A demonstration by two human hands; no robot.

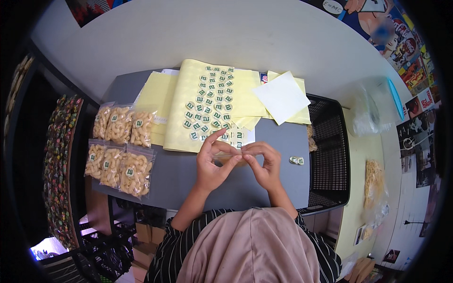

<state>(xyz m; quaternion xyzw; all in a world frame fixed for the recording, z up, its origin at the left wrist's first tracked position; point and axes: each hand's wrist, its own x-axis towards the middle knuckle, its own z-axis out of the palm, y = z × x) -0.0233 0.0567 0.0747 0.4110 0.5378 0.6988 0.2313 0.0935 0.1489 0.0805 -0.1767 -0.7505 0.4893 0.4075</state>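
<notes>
My left hand and my right hand meet over the front of the grey table, both with fingertips pinched. Between them they grip the edge of a clear plastic bag, mostly hidden behind my fingers; its contents are hard to make out. Just beyond my hands lies a pale yellow sheet covered with round stickers bearing green marks. A small cluster of loose round stickers rests on the table to the right of my right hand.
Several filled clear bags of curved, pale snacks lie in two rows at the table's left. A white square paper sits on yellow sheets at the back right. A black plastic basket stands against the table's right edge.
</notes>
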